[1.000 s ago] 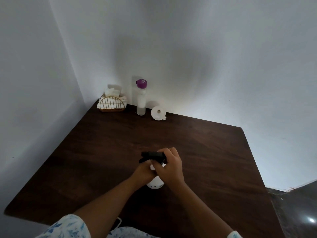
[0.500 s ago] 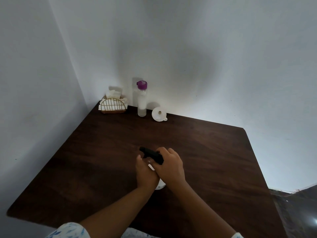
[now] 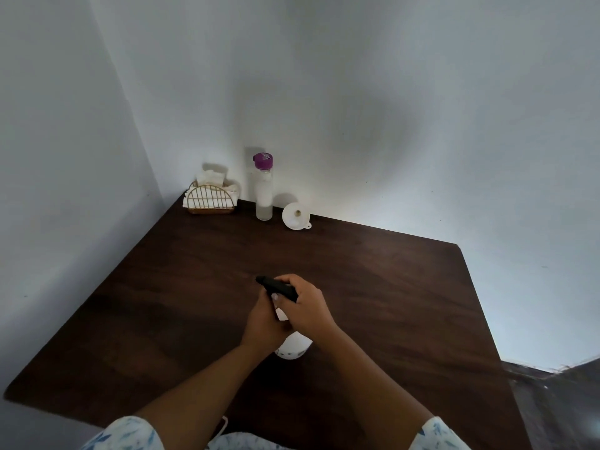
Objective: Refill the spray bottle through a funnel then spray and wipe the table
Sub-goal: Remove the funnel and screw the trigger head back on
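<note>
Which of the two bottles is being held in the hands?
The white spray bottle with the black head: the left hand and right hand both grip it. The clear purple-capped bottle stands untouched at the back.

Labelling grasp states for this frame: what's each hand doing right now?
Left hand: closed round the white spray bottle, steadying it.
Right hand: closed on the bottle's black spray head.

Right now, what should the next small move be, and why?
Probably twist the black spray head off: the right hand grips it, the left hand holds the white spray bottle below, and the funnel lies far off by the wall.
</note>
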`<action>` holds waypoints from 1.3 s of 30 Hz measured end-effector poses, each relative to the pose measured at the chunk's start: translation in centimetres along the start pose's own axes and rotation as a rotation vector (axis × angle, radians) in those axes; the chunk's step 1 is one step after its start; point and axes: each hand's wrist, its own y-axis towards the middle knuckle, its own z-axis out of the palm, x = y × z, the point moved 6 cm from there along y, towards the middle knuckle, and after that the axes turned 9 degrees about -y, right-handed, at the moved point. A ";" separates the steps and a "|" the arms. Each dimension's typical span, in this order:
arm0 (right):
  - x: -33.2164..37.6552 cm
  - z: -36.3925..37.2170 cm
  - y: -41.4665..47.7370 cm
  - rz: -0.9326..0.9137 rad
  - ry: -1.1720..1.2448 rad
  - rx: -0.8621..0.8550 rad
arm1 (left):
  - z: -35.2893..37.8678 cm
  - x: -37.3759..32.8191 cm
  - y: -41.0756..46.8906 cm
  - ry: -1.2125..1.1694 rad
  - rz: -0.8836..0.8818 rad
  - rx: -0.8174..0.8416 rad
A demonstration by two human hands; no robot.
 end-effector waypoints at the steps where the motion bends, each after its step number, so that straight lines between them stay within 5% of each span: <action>1: -0.1 -0.1 0.0 -0.016 -0.022 0.001 | 0.1 0.2 0.2 -0.008 -0.002 0.013; 13: -2.3 -1.1 -1.7 -0.117 -0.113 -0.034 | 1.2 -0.3 -0.1 -0.080 -0.007 0.002; 39: -4.8 0.0 -2.5 -0.036 0.056 -0.141 | 1.8 -1.0 -0.9 0.024 0.039 0.180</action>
